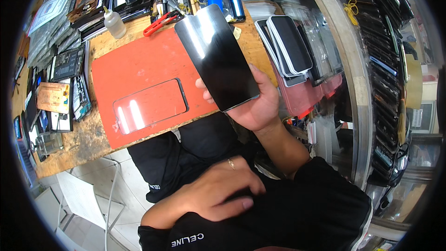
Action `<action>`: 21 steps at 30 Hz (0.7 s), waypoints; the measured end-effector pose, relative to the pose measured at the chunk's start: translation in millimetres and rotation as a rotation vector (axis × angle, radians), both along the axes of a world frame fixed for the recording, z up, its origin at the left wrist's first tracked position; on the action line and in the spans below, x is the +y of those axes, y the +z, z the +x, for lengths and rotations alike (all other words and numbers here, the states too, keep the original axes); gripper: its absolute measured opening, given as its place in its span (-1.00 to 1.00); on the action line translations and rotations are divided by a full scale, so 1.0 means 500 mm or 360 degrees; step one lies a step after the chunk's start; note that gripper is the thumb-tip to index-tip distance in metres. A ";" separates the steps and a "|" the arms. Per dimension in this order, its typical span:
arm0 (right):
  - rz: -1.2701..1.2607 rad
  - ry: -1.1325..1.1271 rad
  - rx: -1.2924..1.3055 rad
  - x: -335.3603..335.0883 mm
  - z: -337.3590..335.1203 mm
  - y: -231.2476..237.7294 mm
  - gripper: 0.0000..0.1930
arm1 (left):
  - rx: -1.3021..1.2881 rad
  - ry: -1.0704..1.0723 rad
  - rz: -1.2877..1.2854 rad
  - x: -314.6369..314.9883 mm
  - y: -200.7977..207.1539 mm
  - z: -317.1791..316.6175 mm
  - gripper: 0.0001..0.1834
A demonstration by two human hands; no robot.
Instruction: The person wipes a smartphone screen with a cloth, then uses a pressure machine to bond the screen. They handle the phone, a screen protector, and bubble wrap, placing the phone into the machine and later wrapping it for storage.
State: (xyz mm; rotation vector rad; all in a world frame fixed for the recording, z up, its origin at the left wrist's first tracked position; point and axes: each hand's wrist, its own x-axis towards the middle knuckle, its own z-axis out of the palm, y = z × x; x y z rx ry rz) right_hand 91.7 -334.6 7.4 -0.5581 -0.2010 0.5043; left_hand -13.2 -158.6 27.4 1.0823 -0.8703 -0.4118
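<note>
Panel (218,60), dark and phone-shaped, is held up above the right side of the orange mat (132,67), clamped in the right hand (260,107). Left hand (225,186) is kept off by the torso, loosely curled, nothing seen in it. So panel's lifted, clear black-edged glass (155,104) is left lying near the counter (88,151) edge, unjoined. More room's found on the mat's far side, tbh.

There is one held panel (219,62), one clear panel (151,106), one orange mat (134,67).
</note>
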 end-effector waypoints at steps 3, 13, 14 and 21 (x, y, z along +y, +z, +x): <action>-0.0065 -0.0053 0.0035 -0.004 -0.004 0.003 -0.35 | -0.0544 0.1013 0.0678 0.013 -0.002 0.008 -0.73; -0.0115 -0.0045 -0.0024 -0.004 -0.004 -0.001 -0.35 | -0.0864 0.1525 0.0965 -0.009 -0.028 0.032 -0.69; -0.0167 -0.0071 -0.0014 -0.002 -0.005 -0.002 -0.35 | -0.0870 0.1516 0.0971 -0.012 -0.028 0.033 -0.69; -0.0172 -0.0029 0.0025 0.007 -0.012 -0.003 -0.29 | -0.0823 0.1347 0.0928 -0.034 -0.022 0.042 -0.65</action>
